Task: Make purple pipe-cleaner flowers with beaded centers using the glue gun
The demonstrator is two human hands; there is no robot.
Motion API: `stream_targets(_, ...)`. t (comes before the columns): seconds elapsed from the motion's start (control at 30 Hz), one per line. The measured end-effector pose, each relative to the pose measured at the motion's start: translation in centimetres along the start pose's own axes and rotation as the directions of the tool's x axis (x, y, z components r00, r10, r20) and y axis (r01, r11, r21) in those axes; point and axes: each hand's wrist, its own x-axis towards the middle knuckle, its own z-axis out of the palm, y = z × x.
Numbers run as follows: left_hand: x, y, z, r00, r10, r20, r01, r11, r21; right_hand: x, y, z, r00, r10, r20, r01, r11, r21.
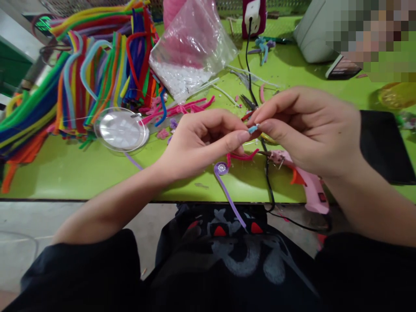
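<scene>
Between my fingertips is a small light-blue fuzzy piece (252, 129) with a tiny white bit at its right end. My left hand (208, 145) pinches its left side between thumb and forefinger. On the right end, the thumb and forefinger of my right hand (305, 130) are closed. Just below the hands, a purple pipe cleaner (230, 197) with a coiled top and a pearly centre hangs over the table edge. A pink-red pipe cleaner (243, 157) lies beside it, partly behind my left fingers. Pliers (248, 104) show behind the hands.
Bundles of coloured pipe cleaners (94, 78) lie at the left on the green table (97, 182), near a clear spool (121, 130). A bag of white beads (188, 73) sits behind. A pink glue gun (312, 186), black cable (249, 65) and dark flat device (383, 147) are at the right.
</scene>
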Motion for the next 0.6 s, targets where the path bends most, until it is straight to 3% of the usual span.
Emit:
stream_targets(0.4, -0.14, -0.70, -0.54, 0.999, -0.040, 0.037, 0.039, 0.999, 0.022, -0.29, 0.25, -0.38, 0.997, -0.080, -0.004, 0.077, 0.979, -0.186)
stream_targets(0.6, 0.03, -0.42, -0.10, 0.999, -0.045, 0.018, 0.044, 0.997, 0.063, -0.02, -0.13, -0.69, 0.979, -0.181, 0.089, 0.201, 0.830, -0.520)
